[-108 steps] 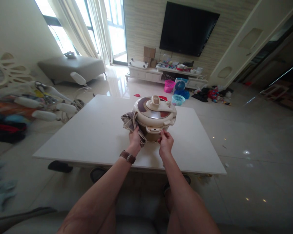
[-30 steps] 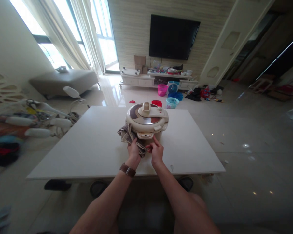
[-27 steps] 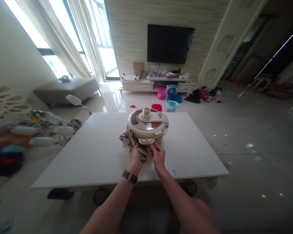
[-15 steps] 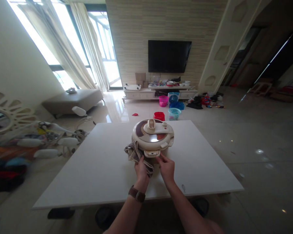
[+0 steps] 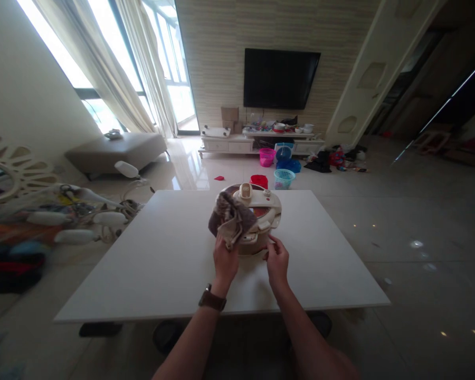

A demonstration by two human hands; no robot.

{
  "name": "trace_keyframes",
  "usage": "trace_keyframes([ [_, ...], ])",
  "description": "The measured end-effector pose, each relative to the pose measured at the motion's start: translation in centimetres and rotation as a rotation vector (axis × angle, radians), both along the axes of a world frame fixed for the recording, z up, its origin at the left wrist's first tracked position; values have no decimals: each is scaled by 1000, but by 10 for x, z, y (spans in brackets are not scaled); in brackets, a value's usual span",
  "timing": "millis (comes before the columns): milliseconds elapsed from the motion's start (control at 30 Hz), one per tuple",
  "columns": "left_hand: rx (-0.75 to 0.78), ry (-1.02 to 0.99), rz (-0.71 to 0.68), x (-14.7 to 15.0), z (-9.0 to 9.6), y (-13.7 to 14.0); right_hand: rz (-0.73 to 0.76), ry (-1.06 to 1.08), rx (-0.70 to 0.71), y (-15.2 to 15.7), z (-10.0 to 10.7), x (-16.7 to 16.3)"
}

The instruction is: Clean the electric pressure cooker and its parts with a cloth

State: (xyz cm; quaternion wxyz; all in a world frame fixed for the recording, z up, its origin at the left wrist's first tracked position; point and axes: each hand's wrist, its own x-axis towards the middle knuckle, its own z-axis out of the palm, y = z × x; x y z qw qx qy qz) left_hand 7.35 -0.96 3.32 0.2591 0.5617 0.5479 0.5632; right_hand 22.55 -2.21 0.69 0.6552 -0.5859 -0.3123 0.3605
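A cream electric pressure cooker (image 5: 267,199) with a brown, glossy lid stands on the white table (image 5: 162,264). My left hand (image 5: 225,264), with a brown watch on the wrist, is closed on a grey-brown cloth (image 5: 235,217). The bunched cloth lies over the front left of the lid and hides part of it and of the front handle. At the cooker's lower front right side is my right hand (image 5: 277,258). Its fingers are curled against the cooker's body, and the tips are partly hidden.
Beyond the table, a red bucket (image 5: 259,181), a light blue basket (image 5: 284,179) and a pink basket (image 5: 266,157) stand on the floor. A low TV cabinet (image 5: 227,146) carries boxes and bowls. White lamp arms (image 5: 110,218) lie at the left, near a grey bench (image 5: 119,153).
My left hand has lifted the cloth from beside the front handle up onto the lid. My right hand has shifted slightly right and up, from under the handle to the cooker's side.
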Motion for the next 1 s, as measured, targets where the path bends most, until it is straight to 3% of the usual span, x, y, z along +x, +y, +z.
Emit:
trace_keyframes([
  [100,122,523,-200,2,14,-6,-81,7,27,-1,1,15],
  [167,150,675,-247,8,18,-9,-128,26,30,0,-1,24],
  [233,147,687,-221,10,18,-7,-180,42,16,1,-4,31],
  [333,120,543,-119,2,9,10,-205,35,-13,0,-8,37],
  [500,122,216,30,-13,-3,35,-92,-21,-35,-4,-10,41],
  [567,130,257,-16,-7,-1,27,-49,-32,-42,-4,-9,44],
  [700,154,418,-294,14,10,-6,-45,-30,-42,-1,-5,54],
  [767,146,320,-382,16,12,-15,-71,-18,-37,1,-2,60],
  [833,100,68,-401,10,10,-17,-96,-8,-46,1,0,67],
  [933,-61,-407,-278,-5,6,-16,-74,-14,-64,-1,7,74],
  [1000,-212,-639,-173,-12,7,-20,22,-22,-36,-6,15,76],
])
